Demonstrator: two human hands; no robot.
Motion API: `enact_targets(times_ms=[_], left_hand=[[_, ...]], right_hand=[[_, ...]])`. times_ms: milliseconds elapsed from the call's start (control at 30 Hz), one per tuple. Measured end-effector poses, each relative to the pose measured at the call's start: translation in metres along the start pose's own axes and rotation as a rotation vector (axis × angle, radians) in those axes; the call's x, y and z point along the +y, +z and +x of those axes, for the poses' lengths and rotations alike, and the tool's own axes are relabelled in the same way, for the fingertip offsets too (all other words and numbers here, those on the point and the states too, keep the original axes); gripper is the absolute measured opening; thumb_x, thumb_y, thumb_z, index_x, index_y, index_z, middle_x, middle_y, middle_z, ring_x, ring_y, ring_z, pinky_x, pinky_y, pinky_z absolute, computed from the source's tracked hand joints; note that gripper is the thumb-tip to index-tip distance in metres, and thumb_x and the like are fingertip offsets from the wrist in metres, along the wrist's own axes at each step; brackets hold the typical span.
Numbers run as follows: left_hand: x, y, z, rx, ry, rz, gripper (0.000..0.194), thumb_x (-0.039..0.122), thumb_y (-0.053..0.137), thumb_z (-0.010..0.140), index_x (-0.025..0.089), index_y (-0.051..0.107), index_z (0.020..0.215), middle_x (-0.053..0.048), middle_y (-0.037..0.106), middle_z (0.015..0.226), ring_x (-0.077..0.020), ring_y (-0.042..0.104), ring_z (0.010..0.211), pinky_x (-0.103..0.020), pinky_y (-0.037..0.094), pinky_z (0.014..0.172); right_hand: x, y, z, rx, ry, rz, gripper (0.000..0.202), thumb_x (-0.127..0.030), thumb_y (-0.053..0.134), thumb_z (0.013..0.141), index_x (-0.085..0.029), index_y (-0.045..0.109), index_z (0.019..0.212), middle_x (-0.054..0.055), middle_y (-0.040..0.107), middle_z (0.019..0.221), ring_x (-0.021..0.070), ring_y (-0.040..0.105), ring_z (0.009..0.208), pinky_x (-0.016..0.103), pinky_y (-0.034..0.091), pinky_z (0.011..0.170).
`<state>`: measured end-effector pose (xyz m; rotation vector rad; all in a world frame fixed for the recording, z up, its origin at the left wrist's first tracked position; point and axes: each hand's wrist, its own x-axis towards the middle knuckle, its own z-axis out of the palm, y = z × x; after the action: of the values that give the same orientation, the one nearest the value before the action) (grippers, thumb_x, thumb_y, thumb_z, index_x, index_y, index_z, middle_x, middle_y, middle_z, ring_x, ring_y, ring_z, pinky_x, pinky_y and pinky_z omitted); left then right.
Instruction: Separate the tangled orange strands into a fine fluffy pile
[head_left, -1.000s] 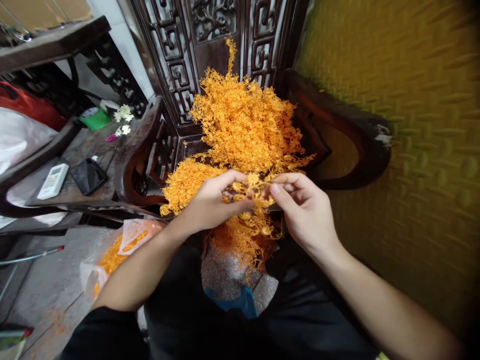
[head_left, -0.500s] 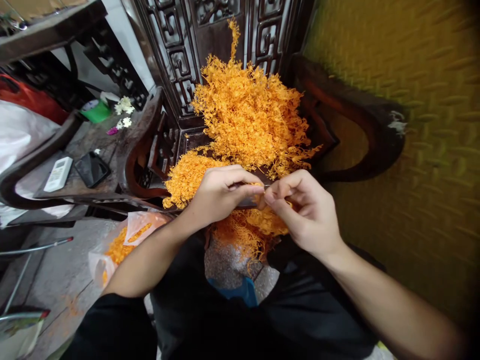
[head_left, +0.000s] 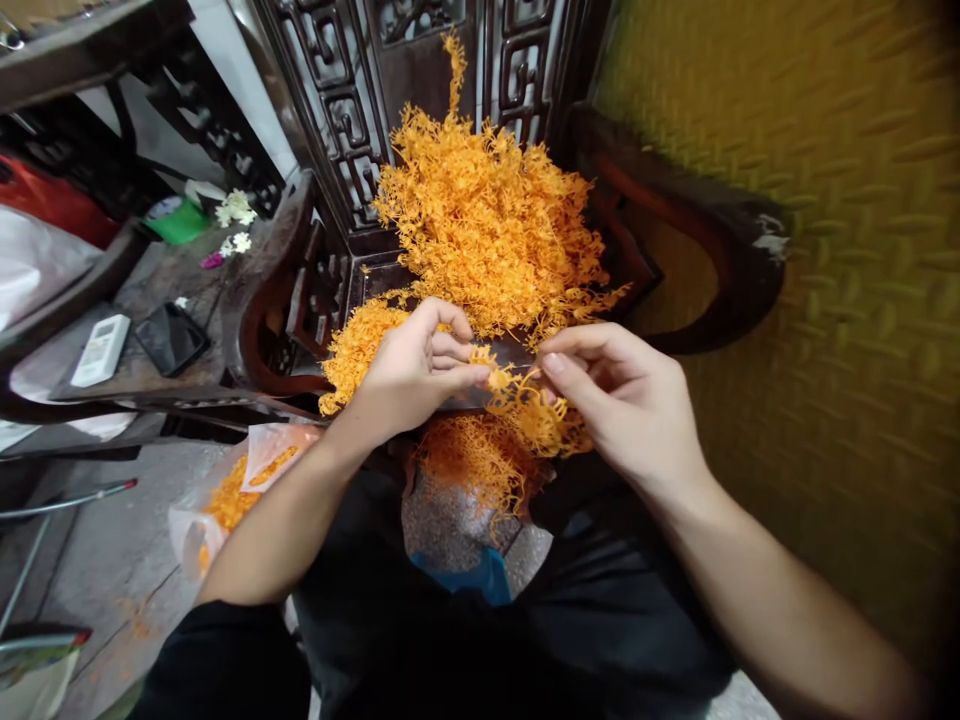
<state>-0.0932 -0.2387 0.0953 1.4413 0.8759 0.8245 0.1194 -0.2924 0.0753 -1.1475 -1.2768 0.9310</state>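
My left hand (head_left: 416, 365) has its thumb and fingers closed on the end of a frilly orange floral strand (head_left: 504, 385). The strand droops between both hands toward the right. My right hand (head_left: 619, 395) pinches with thumb and forefinger beside the strand; what sits in the fingertips is too small to name. Behind the hands a big heap of orange frilly strands (head_left: 495, 220) covers much of a dark wooden chair seat (head_left: 386, 280). A smaller mound of short orange pieces (head_left: 364, 345) lies left of it, partly hidden by my left hand.
Curved chair arms (head_left: 712, 210) stand on both sides. At left, a wooden seat holds a white remote (head_left: 101, 350), a black phone-like object (head_left: 172, 338), white flowers (head_left: 236, 210) and a green roll (head_left: 176, 220). Orange threads (head_left: 480, 460) hang below my hands. A plastic bag (head_left: 262, 450) contains orange pieces.
My left hand has moved slightly left and its fingers have loosened, so the hands are farther apart. More of the orange strand shows between them. The view has shifted a little.
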Motion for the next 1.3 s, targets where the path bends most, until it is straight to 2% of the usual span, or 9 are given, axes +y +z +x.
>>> enact_targets(times_ms=[100,233,400,733,867,967,1133,1200,1300], left_hand=[[0.001,-0.007,-0.001,-0.049,0.045,0.129,0.028,0.022,0.072,0.09,0.022,0.062,0.116,0.001,0.07,0.08,-0.0112,0.07,0.066,-0.023,0.056,0.06],[0.008,-0.011,-0.003,-0.075,0.222,0.435,0.024,0.019,0.051,0.1,0.018,0.076,0.102,-0.003,0.067,0.086,-0.0125,0.065,0.078,-0.027,0.052,0.069],[0.007,0.0,-0.006,-0.047,0.385,0.657,0.02,0.036,0.068,0.099,0.017,0.075,0.102,-0.002,0.066,0.088,-0.0126,0.058,0.076,-0.028,0.047,0.071],[0.006,0.009,-0.006,-0.019,0.554,0.696,0.02,0.029,0.066,0.102,0.018,0.067,0.084,0.0,0.069,0.081,-0.0118,0.064,0.076,-0.027,0.048,0.068],[0.007,-0.015,0.005,0.222,0.562,0.649,0.027,0.038,0.066,0.102,0.02,0.062,0.082,0.001,0.07,0.078,-0.0116,0.064,0.072,-0.029,0.048,0.066],[0.005,-0.036,0.014,0.41,0.46,0.4,0.033,0.048,0.058,0.105,0.022,0.054,0.085,0.001,0.071,0.081,-0.0089,0.062,0.064,-0.027,0.045,0.056],[0.0,-0.023,0.007,0.004,0.205,0.189,0.023,0.044,0.058,0.104,0.023,0.053,0.114,0.0,0.071,0.088,-0.0094,0.061,0.061,-0.025,0.043,0.051],[0.004,-0.012,0.001,-0.07,0.179,0.285,0.029,0.043,0.052,0.107,0.023,0.057,0.127,0.001,0.067,0.081,-0.0102,0.058,0.061,-0.026,0.042,0.053],[0.012,-0.004,-0.005,-0.093,0.171,0.467,0.034,0.048,0.053,0.106,0.022,0.065,0.123,0.002,0.063,0.076,-0.0111,0.054,0.061,-0.027,0.04,0.055]], right_hand=[[0.001,0.0,-0.001,0.002,0.008,0.012,0.013,-0.035,0.082,0.09,-0.025,0.079,0.099,0.001,0.073,0.08,0.0129,0.065,0.065,0.027,0.052,0.06],[0.003,0.0,0.0,-0.032,-0.035,-0.049,0.012,-0.029,0.083,0.087,-0.026,0.083,0.099,0.003,0.076,0.093,0.0152,0.068,0.078,0.029,0.052,0.066],[-0.002,0.004,0.0,-0.1,-0.133,-0.115,0.017,-0.022,0.078,0.092,-0.029,0.085,0.106,0.004,0.074,0.096,0.016,0.067,0.086,0.031,0.051,0.074],[-0.012,0.009,-0.006,-0.189,-0.131,-0.208,0.01,-0.02,0.077,0.092,-0.023,0.086,0.094,-0.002,0.053,0.064,0.0094,0.045,0.058,0.029,0.031,0.052],[-0.008,0.003,-0.01,-0.168,-0.048,-0.067,0.017,-0.024,0.079,0.09,-0.02,0.079,0.073,-0.003,0.046,0.06,0.0087,0.038,0.055,0.029,0.026,0.053],[0.001,-0.003,-0.01,-0.066,0.043,0.098,0.019,-0.034,0.084,0.087,-0.021,0.077,0.074,-0.002,0.055,0.065,0.0102,0.044,0.06,0.029,0.031,0.057],[0.009,-0.002,-0.003,-0.096,0.215,0.212,0.024,-0.045,0.084,0.086,-0.021,0.079,0.087,0.001,0.069,0.073,0.0092,0.043,0.054,0.027,0.027,0.05],[0.007,0.0,-0.002,-0.112,0.228,0.212,0.025,-0.045,0.083,0.087,-0.02,0.077,0.085,0.0,0.069,0.07,0.008,0.038,0.05,0.027,0.023,0.048],[0.003,0.002,-0.002,-0.095,0.19,0.148,0.029,-0.047,0.082,0.087,-0.019,0.076,0.084,0.0,0.067,0.068,0.0081,0.038,0.05,0.027,0.024,0.047]])
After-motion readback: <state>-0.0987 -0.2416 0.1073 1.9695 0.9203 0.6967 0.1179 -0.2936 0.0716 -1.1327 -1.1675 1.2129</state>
